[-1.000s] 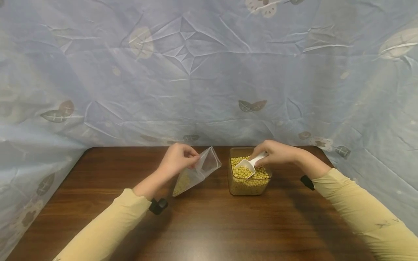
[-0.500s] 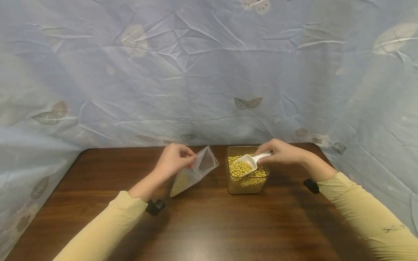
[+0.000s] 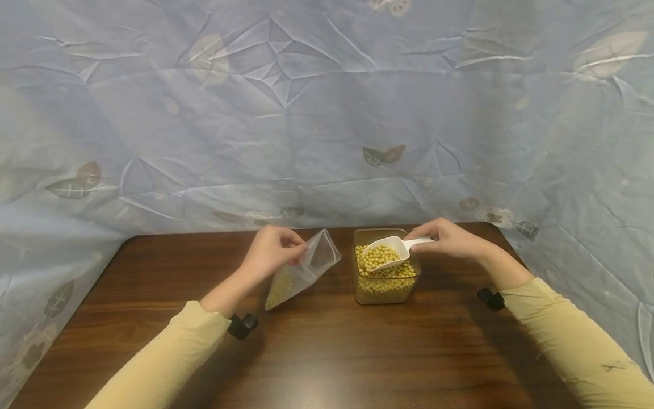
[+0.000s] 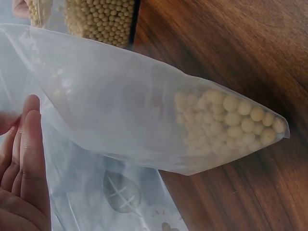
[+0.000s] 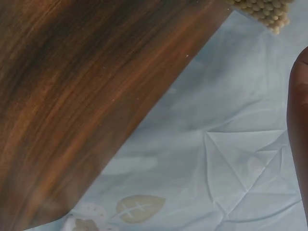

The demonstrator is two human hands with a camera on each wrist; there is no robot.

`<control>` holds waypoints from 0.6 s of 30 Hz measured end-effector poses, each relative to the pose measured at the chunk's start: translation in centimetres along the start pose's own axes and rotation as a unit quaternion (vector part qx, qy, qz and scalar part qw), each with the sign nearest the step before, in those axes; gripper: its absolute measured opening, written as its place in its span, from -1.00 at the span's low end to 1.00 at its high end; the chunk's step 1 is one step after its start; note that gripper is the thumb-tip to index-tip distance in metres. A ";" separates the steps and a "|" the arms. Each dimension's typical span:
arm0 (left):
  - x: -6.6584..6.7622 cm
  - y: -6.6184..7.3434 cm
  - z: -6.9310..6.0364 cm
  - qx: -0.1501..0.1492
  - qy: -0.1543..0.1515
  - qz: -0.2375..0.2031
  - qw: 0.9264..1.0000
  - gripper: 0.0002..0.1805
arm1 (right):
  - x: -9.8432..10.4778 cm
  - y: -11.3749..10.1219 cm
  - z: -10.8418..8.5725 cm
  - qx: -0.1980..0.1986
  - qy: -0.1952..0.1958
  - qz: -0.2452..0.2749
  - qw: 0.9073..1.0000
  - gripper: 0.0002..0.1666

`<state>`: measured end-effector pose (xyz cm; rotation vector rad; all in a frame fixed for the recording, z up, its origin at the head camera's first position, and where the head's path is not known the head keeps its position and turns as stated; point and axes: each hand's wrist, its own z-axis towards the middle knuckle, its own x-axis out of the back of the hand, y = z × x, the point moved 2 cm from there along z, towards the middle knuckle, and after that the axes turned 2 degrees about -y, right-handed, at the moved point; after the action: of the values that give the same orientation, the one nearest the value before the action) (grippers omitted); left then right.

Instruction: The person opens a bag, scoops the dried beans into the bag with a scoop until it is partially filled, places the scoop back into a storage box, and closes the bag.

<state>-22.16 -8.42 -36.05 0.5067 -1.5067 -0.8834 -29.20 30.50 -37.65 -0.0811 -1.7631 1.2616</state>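
My left hand (image 3: pixel 271 250) pinches the upper edge of a clear plastic bag (image 3: pixel 319 255), whose mouth hangs open toward the right. In the left wrist view, pale yellow soybeans (image 4: pixel 231 115) fill the bag's pointed lower corner. My right hand (image 3: pixel 452 241) grips the handle of a white scoop (image 3: pixel 402 248). The scoop, heaped with soybeans, is held over a clear square container (image 3: pixel 383 296) of the same beans. In the right wrist view only part of a finger (image 5: pixel 299 110) shows at the right edge, and the scoop is out of sight.
The brown wooden table (image 3: pixel 327 352) carries the container near its back edge. Behind and at both sides hangs a pale blue cloth (image 3: pixel 327 125) with leaf prints. Each wrist wears a black device; the left one (image 3: pixel 242 325) sits beside the sleeve.
My right hand has moved slightly right, lifting the scoop out of the beans and levelling it with its load. The left hand still pinches the bag in nearly the same place.
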 end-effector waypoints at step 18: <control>-1.6 1.2 1.0 0.012 0.001 -0.012 1.000 -0.84 | 0.4 2.3 -0.8 -0.020 0.032 0.125 0.991 -0.64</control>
<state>-22.64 -6.25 -36.06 0.5444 -1.5143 -0.8831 -29.88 32.39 -39.14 -0.3725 -1.7617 1.3858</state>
